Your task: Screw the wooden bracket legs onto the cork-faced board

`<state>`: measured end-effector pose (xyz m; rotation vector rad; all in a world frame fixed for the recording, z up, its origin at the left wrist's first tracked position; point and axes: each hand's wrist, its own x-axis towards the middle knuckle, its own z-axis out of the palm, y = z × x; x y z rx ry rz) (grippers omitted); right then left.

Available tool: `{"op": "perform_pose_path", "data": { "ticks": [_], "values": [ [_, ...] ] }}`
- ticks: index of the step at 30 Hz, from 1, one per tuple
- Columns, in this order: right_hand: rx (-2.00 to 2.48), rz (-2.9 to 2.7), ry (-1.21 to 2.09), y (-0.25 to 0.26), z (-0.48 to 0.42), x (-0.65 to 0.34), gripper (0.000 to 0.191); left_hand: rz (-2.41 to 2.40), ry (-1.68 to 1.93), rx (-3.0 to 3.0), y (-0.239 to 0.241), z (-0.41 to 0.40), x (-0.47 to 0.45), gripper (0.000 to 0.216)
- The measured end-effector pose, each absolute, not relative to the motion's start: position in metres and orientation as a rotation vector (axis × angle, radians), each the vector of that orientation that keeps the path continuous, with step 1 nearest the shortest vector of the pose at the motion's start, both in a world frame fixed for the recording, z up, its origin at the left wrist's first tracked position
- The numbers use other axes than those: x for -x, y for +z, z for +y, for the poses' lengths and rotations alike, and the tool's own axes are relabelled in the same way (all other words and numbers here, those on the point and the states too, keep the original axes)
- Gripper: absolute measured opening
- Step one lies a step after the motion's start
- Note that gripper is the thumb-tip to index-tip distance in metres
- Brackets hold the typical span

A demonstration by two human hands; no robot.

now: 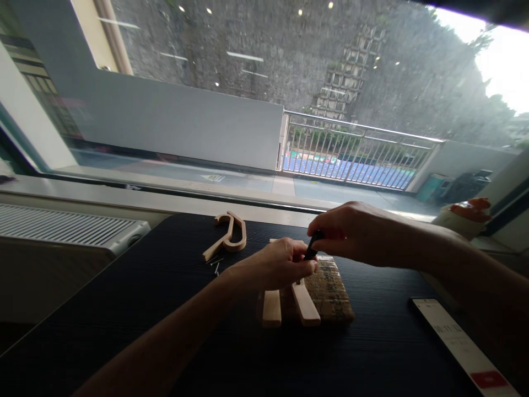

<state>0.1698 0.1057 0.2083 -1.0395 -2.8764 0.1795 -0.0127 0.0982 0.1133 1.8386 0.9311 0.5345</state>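
Note:
My right hand (pixel 345 234) is closed around a short black tool (pixel 314 242), with a hint of red in the palm; its exact kind is not clear. At the tool's lower end, my left hand (pixel 285 262) has thumb and fingers pinched together, hiding whatever is between them. Two pale wooden pieces run beneath the left hand: a straight left one (pixel 271 309) and a slanted right one (pixel 306 306). They lie at a brown tape-wrapped block (pixel 330 292), and their middles are covered by the hand. A small dark spot shows on the slanted piece just below the fingers.
Curved wooden hook-shaped pieces (pixel 235 234) lie farther left on the black table (pixel 165 309). Several small screws or nails (pixel 216 266) are scattered near them. A phone (pixel 458 342) with a lit timer lies at the right. Behind stand a window sill and a white radiator (pixel 66 226).

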Motion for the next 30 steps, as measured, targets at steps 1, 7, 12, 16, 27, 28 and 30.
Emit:
{"op": "perform_pose_path", "data": {
  "ticks": [1, 7, 12, 16, 27, 28, 30],
  "values": [
    [1.022, -2.860, 0.180, 0.2087, 0.1054, -0.1701, 0.023, 0.928, 0.533, -1.846, 0.1132, 0.0984, 0.0127, 0.030],
    [0.977, -2.862, 0.138, 0.2093, 0.1052, -0.1702, 0.021, 0.900, 0.546, -1.864, 0.1115, 0.1008, 0.0137, 0.029],
    [1.061, -2.847, 0.120, 0.2078, 0.1054, -0.1722, 0.022, 0.895, 0.534, -1.854, 0.1110, 0.0993, 0.0135, 0.029],
    [0.958, -2.845, 0.177, 0.2099, 0.1037, -0.1725, 0.024, 0.888, 0.554, -1.864, 0.1124, 0.0980, 0.0129, 0.027],
    [0.991, -2.849, 0.173, 0.2079, 0.1025, -0.1720, 0.026, 0.907, 0.543, -1.868, 0.1128, 0.0976, 0.0120, 0.034],
    [0.984, -2.857, 0.185, 0.2079, 0.1023, -0.1721, 0.024, 0.899, 0.543, -1.865, 0.1128, 0.0977, 0.0122, 0.034],
    [1.020, -2.879, 0.189, 0.2073, 0.1030, -0.1729, 0.019, 0.898, 0.541, -1.854, 0.1128, 0.0979, 0.0126, 0.033]
  ]
}}
